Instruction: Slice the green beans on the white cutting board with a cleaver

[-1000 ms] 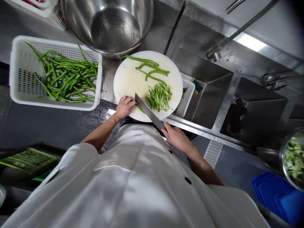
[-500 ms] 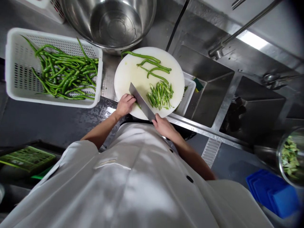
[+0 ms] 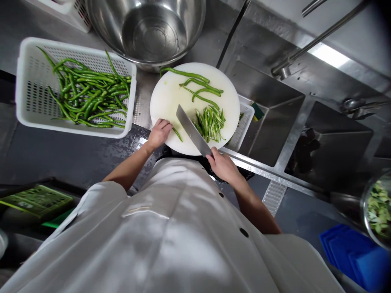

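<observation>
My right hand (image 3: 222, 163) is closed on the handle of a cleaver (image 3: 193, 131), whose blade slants across the round white cutting board (image 3: 168, 91). The blade lies against the left side of a heap of sliced green chili peppers (image 3: 210, 124). At the board's left edge, my left hand (image 3: 159, 133) has its fingers bent together on a green pepper piece (image 3: 177, 134), with one end sticking out toward the cleaver. Several whole green peppers (image 3: 195, 75) lie along the far part of the board.
A white perforated basket (image 3: 23, 81) of long green peppers stands left. Behind the board is a large steel bowl (image 3: 131, 53). A smaller white basket (image 3: 248, 122) sits partly under the board beside the steel sink (image 3: 269, 134). Blue plastic pieces (image 3: 351, 252) lie lower right.
The cleaver has shifted right, away from my left hand and up to the sliced heap. More of the pepper piece shows. The whole view has drifted slightly.
</observation>
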A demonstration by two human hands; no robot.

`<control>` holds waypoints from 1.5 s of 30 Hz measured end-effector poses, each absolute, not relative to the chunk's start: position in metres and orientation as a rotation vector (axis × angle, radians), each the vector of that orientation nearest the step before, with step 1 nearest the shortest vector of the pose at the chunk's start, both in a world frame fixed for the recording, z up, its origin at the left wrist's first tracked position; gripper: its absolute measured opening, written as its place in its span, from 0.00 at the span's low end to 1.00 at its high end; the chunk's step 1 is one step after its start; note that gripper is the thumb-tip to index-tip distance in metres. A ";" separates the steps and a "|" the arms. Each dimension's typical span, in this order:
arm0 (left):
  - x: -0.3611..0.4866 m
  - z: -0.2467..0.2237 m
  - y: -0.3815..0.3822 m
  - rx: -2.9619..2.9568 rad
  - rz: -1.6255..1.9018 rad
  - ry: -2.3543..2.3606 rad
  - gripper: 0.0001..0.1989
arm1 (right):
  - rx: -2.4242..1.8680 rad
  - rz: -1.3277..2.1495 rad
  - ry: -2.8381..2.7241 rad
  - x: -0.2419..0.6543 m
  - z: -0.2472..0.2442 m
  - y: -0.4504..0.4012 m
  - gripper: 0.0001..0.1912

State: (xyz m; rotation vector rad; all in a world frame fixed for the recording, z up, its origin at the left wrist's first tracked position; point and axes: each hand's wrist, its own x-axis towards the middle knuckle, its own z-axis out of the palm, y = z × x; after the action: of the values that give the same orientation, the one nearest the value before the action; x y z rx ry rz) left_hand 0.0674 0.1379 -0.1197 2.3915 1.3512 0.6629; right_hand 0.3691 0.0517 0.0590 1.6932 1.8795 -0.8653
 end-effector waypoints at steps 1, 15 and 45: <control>0.068 -0.120 0.137 2.386 0.673 1.351 0.18 | 1.651 -0.864 1.880 0.367 0.067 0.049 0.19; 0.066 -0.129 0.143 2.389 0.803 1.225 0.18 | 1.773 -1.146 1.930 0.331 0.013 0.067 0.21; 0.035 -0.082 0.257 2.103 1.091 1.476 0.07 | 1.792 -1.119 2.036 0.362 0.029 0.037 0.17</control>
State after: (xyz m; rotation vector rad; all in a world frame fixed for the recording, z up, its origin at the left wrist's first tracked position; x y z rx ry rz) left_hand 0.0352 0.2568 -0.0817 2.1032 1.4760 1.0907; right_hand 0.3624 0.0366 0.0287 1.7920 2.0361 -1.1190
